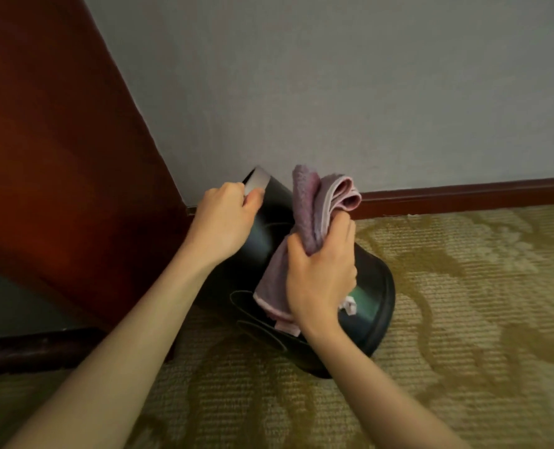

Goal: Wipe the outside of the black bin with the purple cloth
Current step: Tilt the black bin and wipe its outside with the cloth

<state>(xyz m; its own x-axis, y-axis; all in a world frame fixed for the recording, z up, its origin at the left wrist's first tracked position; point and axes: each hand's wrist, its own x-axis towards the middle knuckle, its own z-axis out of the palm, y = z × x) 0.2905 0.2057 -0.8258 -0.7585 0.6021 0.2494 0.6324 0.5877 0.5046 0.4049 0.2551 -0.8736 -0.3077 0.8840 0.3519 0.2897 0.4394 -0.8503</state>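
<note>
From my remote seat I saw the black bin [369, 306] tipped over on the carpet [463, 319], its far end close to the wall [334, 92] and a wooden panel [58, 140] just to its left. The left hand [224, 222] curled over the bin's far edge, which I judged was to hold it tilted with the outside exposed. The right hand [321, 277] clutched the bunched purple cloth [311, 205] over the bin's upper side. The hands and cloth hid the bin's middle, and I could not tell which end was the mouth.

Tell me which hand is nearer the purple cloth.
Right. The right hand grips the purple cloth against the black bin; the left hand holds the bin's far edge, left of the cloth.
</note>
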